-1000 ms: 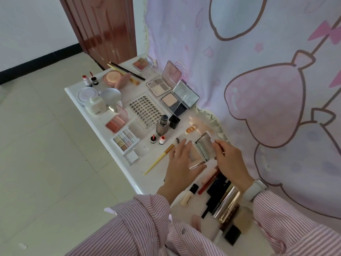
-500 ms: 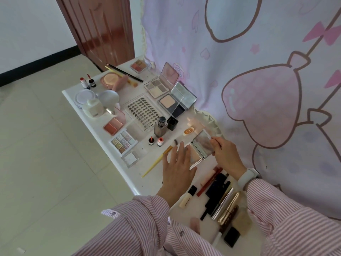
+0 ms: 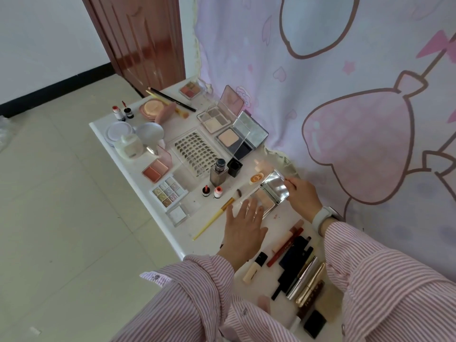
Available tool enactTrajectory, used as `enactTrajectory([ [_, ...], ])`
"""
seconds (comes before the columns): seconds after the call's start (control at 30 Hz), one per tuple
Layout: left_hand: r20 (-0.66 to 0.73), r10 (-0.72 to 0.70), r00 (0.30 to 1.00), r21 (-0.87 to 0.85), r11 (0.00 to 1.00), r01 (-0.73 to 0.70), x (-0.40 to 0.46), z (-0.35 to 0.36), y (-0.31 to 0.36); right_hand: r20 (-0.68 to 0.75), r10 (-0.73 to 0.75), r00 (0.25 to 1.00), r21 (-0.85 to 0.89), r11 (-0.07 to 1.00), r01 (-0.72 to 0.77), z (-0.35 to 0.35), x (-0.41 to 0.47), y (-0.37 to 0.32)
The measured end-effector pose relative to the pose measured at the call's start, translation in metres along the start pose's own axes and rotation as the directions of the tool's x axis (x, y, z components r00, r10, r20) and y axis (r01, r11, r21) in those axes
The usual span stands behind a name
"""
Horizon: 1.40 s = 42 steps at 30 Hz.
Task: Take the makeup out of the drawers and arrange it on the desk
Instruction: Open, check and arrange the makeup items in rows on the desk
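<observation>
A silver mirrored compact (image 3: 271,193) lies open on the white desk (image 3: 148,191), lid tilted up. My right hand (image 3: 302,196) pinches the far edge of that lid. My left hand (image 3: 243,224) hovers flat with fingers spread just in front of the compact, holding nothing. Left of it lie a yellow-handled brush (image 3: 217,213) and two small red-topped bottles (image 3: 211,191). Several dark and gold tubes and pencils (image 3: 298,265) lie in a row by my right sleeve.
Further along the desk are an eyeshadow palette (image 3: 169,192), a blush palette (image 3: 156,169), a lash tray (image 3: 196,154), open powder compacts (image 3: 234,141), a white jar (image 3: 129,146) and round cases. A pink cartoon curtain (image 3: 345,95) hangs along the right; tiled floor lies left.
The compact's lid has been pushed further open by my right hand. My left hand has drawn back off the compact toward me and flattened.
</observation>
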<state>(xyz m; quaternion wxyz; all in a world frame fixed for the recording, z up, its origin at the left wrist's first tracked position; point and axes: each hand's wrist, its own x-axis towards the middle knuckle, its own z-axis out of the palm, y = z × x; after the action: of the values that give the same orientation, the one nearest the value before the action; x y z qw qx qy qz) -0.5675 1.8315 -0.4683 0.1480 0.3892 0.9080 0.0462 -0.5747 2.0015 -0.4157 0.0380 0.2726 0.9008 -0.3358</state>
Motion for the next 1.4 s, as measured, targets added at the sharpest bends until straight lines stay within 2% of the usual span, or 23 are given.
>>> enactTrajectory([
  [0.13, -0.019, -0.003, 1.000, 0.005, 1.000, 0.003, 0.001, 0.000, 0.001, -0.006, 0.028, 1.000, -0.014, 1.000, -0.028, 0.001, -0.001, -0.001],
  [0.23, -0.089, -0.007, 0.996, 0.020, 1.000, 0.009, 0.001, -0.005, -0.001, -0.043, 0.012, 0.999, 0.036, 0.999, -0.010, 0.001, -0.012, -0.002],
  [0.37, -0.345, -0.079, 0.935, -0.157, 0.987, 0.025, -0.017, -0.014, -0.011, -0.177, 0.061, 0.982, 0.135, 0.990, -0.037, 0.006, -0.050, -0.003],
  [0.47, -0.374, -0.201, 0.905, -0.312, 0.947, 0.081, -0.045, -0.014, -0.023, -0.221, -0.008, 0.975, 0.079, 0.997, 0.026, 0.026, -0.086, 0.002],
  [0.53, -0.380, -0.255, 0.889, -0.378, 0.920, 0.103, -0.065, -0.012, -0.031, -0.169, -0.150, 0.974, -0.006, 0.988, 0.151, 0.043, -0.105, 0.002],
  [0.6, -0.368, -0.316, 0.875, -0.410, 0.899, 0.152, -0.083, -0.005, -0.040, -0.063, -0.346, 0.936, -0.194, 0.924, 0.329, 0.061, -0.117, 0.000],
  [0.63, -0.347, -0.347, 0.871, -0.427, 0.886, 0.182, -0.091, -0.002, -0.043, 0.014, -0.393, 0.919, -0.278, 0.882, 0.381, 0.067, -0.119, -0.004],
  [0.7, -0.301, -0.407, 0.862, -0.460, 0.854, 0.243, -0.105, 0.006, -0.047, 0.196, -0.339, 0.920, -0.408, 0.825, 0.391, 0.078, -0.121, -0.011],
  [0.77, -0.252, -0.456, 0.854, -0.501, 0.816, 0.288, -0.114, 0.009, -0.048, 0.342, -0.214, 0.915, -0.470, 0.804, 0.364, 0.083, -0.118, -0.017],
  [0.87, -0.217, -0.469, 0.856, -0.593, 0.760, 0.266, -0.117, 0.006, -0.048, 0.373, -0.199, 0.906, -0.567, 0.725, 0.392, 0.089, -0.114, -0.024],
  [0.93, -0.141, -0.510, 0.849, -0.720, 0.641, 0.266, -0.116, -0.004, -0.044, 0.371, -0.208, 0.905, -0.576, 0.712, 0.400, 0.091, -0.112, -0.026],
  [1.0, 0.020, -0.570, 0.821, -0.855, 0.415, 0.310, -0.114, -0.014, -0.042, 0.357, -0.208, 0.910, -0.421, 0.834, 0.356, 0.089, -0.112, -0.032],
  [1.07, 0.166, -0.569, 0.805, -0.931, 0.179, 0.318, -0.112, -0.022, -0.042, 0.325, -0.137, 0.936, 0.000, 0.989, 0.145, 0.083, -0.114, -0.044],
  [1.1, 0.224, -0.554, 0.802, -0.950, 0.061, 0.307, -0.111, -0.025, -0.043, 0.326, -0.085, 0.942, 0.263, 0.965, -0.003, 0.080, -0.115, -0.050],
  [1.13, 0.287, -0.530, 0.798, -0.951, -0.055, 0.305, -0.110, -0.028, -0.044, 0.354, -0.025, 0.935, 0.491, 0.856, -0.163, 0.075, -0.117, -0.055],
  [1.17, 0.349, -0.500, 0.793, -0.937, -0.158, 0.312, -0.109, -0.030, -0.045, 0.414, 0.040, 0.909, 0.642, 0.696, -0.323, 0.070, -0.117, -0.058],
  [1.23, 0.440, -0.445, 0.780, -0.894, -0.297, 0.335, -0.107, -0.032, -0.046, 0.556, 0.079, 0.827, 0.763, 0.347, -0.546, 0.062, -0.117, -0.063],
  [1.27, 0.459, -0.428, 0.779, -0.882, -0.325, 0.341, -0.105, -0.033, -0.046, 0.590, 0.073, 0.804, 0.771, 0.244, -0.588, 0.059, -0.118, -0.063],
  [1.3, 0.462, -0.419, 0.782, -0.880, -0.328, 0.344, -0.104, -0.034, -0.045, 0.603, 0.066, 0.795, 0.771, 0.206, -0.602, 0.057, -0.119, -0.064],
  [1.33, 0.458, -0.416, 0.786, -0.883, -0.315, 0.348, -0.103, -0.034, -0.043, 0.603, 0.064, 0.795, 0.769, 0.217, -0.601, 0.057, -0.120, -0.065],
  [1.4, 0.454, -0.424, 0.784, -0.887, -0.293, 0.356, -0.101, -0.035, -0.039, 0.586, 0.062, 0.808, 0.765, 0.287, -0.577, 0.060, -0.124, -0.067],
])
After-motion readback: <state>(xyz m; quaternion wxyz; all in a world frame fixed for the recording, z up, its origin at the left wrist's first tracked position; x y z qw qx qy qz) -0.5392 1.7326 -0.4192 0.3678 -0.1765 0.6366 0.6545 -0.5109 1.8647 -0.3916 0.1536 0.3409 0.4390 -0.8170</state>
